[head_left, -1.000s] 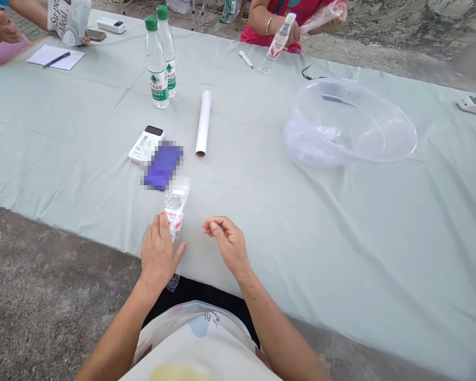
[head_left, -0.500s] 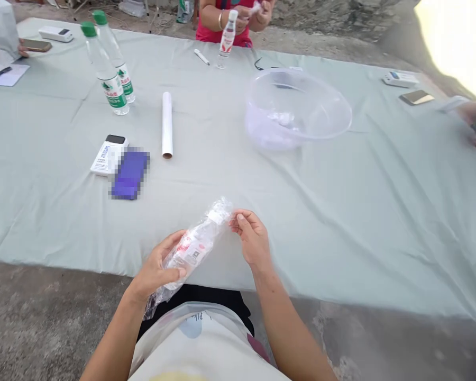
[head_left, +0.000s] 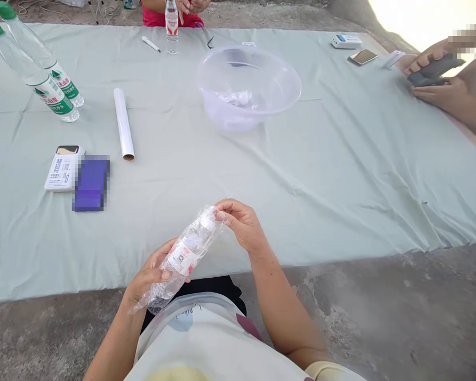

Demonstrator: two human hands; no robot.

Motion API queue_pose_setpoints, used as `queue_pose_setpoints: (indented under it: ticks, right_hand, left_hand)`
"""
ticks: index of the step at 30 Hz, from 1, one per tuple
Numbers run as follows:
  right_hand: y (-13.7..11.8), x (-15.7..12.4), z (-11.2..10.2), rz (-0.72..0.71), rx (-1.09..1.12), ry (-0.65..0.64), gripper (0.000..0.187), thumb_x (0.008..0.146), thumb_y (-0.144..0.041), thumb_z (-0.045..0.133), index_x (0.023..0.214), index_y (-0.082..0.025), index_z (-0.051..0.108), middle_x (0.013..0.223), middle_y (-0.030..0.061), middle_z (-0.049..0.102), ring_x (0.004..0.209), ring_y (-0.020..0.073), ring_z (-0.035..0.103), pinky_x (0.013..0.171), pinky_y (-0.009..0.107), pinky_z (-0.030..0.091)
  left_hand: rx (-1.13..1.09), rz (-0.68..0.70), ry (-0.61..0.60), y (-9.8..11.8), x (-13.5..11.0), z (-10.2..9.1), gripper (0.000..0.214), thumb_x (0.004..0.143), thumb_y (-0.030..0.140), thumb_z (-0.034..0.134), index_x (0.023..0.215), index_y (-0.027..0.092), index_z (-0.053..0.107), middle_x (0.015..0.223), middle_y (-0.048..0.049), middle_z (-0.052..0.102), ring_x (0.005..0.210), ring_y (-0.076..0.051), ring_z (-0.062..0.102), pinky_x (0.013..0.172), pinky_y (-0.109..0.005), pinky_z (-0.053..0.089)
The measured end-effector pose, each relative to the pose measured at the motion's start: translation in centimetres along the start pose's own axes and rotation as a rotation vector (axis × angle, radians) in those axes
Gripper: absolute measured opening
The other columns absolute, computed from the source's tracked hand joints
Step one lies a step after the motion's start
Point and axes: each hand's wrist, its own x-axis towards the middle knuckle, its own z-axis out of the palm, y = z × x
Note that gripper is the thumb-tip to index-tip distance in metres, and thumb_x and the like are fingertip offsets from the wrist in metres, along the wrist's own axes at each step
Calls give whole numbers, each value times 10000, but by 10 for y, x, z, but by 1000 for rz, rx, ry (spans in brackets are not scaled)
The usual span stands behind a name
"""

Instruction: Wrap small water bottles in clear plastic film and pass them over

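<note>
My left hand grips the lower part of a small clear bottle with a red and white label, wrapped in clear plastic film. The bottle is tilted, its cap end pointing up and right. My right hand pinches the film at the cap end. Both hands are over the near edge of a table covered with a pale green cloth.
A roll of clear film lies to the left of a big clear bowl. Two green-capped water bottles stand far left, with a white device and a blurred purple item. Other people's hands hold a dark object far right.
My left hand lifted the wrapped bottle off the table and tilted it. My right hand closed on the film at its cap end. The view swung to the right.
</note>
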Motion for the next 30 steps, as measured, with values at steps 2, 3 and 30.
queue_pose_setpoints:
  ticks: [2,3,30]
  right_hand:
    - [5,0,2,25,7,-69,308,832,-527,671,898,-229,715,859,16,681,806,165,617,749,316,507]
    - [7,0,3,33,14,-85,318,854,-527,648,953,-233,719,876,15,683,817,160,619,755,309,503]
    - [44,73,45,-543,-780,-1,1033,638,-952,502,1393,-249,567,1431,185,465,1248,373,510,1083,568,379]
  left_hand:
    - [-40,-23,39,-4,5,1,725,588,428,741,1268,205,630,1020,-118,718,721,-236,659,717,-411,553]
    - [-64,-34,70,-7,8,2,707,582,468,727,1229,194,646,1000,-122,727,685,-237,662,707,-423,554]
    - [-379,149,416,70,109,19,189,760,289,629,878,162,705,747,-35,676,673,-176,651,560,-257,526]
